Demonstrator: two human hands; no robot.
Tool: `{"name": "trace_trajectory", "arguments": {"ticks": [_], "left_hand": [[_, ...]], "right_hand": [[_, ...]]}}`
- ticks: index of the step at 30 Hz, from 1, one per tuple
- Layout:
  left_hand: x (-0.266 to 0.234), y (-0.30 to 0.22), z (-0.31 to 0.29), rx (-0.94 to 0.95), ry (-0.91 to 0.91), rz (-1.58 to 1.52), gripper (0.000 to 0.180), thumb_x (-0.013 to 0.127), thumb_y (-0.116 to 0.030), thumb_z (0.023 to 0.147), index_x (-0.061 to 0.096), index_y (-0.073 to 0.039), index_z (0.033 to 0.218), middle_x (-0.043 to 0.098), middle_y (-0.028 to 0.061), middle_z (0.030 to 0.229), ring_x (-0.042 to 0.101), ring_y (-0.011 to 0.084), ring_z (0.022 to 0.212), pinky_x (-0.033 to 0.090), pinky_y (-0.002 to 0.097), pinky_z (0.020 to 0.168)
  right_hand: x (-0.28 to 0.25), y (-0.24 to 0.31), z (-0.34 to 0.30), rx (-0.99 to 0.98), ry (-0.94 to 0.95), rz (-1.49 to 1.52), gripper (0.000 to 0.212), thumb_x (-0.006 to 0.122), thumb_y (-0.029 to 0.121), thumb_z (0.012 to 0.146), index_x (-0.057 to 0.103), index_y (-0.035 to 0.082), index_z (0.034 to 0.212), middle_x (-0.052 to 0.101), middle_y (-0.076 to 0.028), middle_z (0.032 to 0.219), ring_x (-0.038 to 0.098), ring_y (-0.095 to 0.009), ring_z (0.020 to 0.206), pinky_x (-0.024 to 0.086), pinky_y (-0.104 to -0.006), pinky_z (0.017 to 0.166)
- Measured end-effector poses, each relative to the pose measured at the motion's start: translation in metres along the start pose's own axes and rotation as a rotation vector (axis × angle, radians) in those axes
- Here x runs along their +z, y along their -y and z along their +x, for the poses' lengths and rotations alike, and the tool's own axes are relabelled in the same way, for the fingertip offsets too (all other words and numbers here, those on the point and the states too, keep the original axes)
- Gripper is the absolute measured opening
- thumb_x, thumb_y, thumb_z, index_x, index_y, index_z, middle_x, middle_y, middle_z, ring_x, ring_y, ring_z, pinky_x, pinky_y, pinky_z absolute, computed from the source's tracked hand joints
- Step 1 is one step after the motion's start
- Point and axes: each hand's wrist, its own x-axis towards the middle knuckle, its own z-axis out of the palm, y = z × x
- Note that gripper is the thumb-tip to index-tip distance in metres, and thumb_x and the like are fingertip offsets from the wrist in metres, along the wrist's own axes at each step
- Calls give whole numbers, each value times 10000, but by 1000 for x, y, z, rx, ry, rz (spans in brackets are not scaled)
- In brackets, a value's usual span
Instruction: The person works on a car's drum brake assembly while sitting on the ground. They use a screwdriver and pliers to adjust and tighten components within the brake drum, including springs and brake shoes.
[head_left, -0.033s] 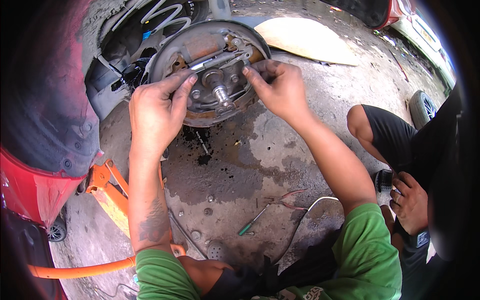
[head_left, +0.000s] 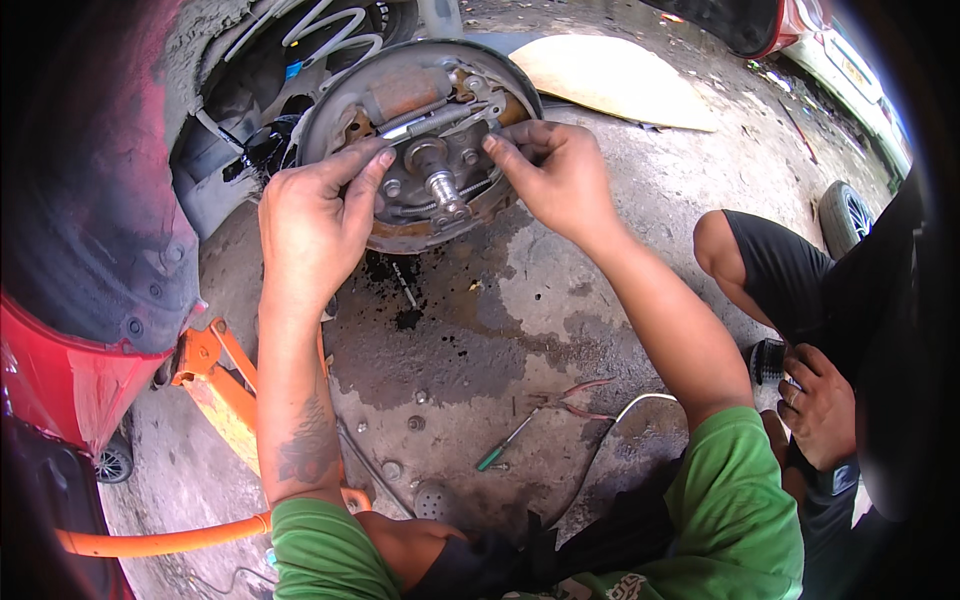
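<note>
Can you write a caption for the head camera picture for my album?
Two bare hands, left and right, work on a rusty brake assembly beside a red car.

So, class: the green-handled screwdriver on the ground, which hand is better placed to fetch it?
Probably the right hand: the screwdriver lies below its forearm, whereas the left hand would cross over.

Rusty round drum-brake assembly (head_left: pixel 420 130) upright in the wheel arch, shoes, springs and central hub stud exposed.

Outdoor car repair yard (orange jack (head_left: pixel 215 385))
</note>
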Motion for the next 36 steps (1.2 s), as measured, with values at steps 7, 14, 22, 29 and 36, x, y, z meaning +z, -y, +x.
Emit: {"name": "trace_trajectory", "arguments": {"ticks": [7,14,22,29,36], "left_hand": [[1,0,6,-9,-32,-31,202,695,-111,975,755,41,1093,657,84,628,625,83,570,481,253,555],[7,-4,5,-95,-63,1,210,674,-130,993,746,30,1107,616,56,607,584,72,558,458,256,542],[-15,-7,8,-71,27,-71,228,669,-149,1005,742,35,1117,573,1,614,491,58,540,404,250,511],[-13,-16,8,-148,53,-46,253,652,-183,1020,740,14,1150,557,-3,623,491,39,531,373,241,476],[-44,-3,7,-216,346,-81,214,646,-141,1011,719,57,1050,587,20,715,548,71,579,441,250,537]], "right_hand": [[-3,28,12,454,169,652,268,717,237,982,726,-22,914,578,-12,567,445,-78,408,324,-243,386],[9,40,12,519,192,758,260,707,216,978,713,-39,928,602,-35,613,493,-97,450,379,-259,414],[7,38,11,522,204,756,232,702,192,979,705,-38,951,607,-34,629,504,-100,459,392,-257,421],[17,45,13,542,113,889,215,703,175,973,680,-18,879,622,-46,636,506,-106,451,388,-258,413],[23,51,12,568,24,1008,214,640,139,975,647,-7,818,627,-67,626,508,-116,444,388,-265,408]]}}
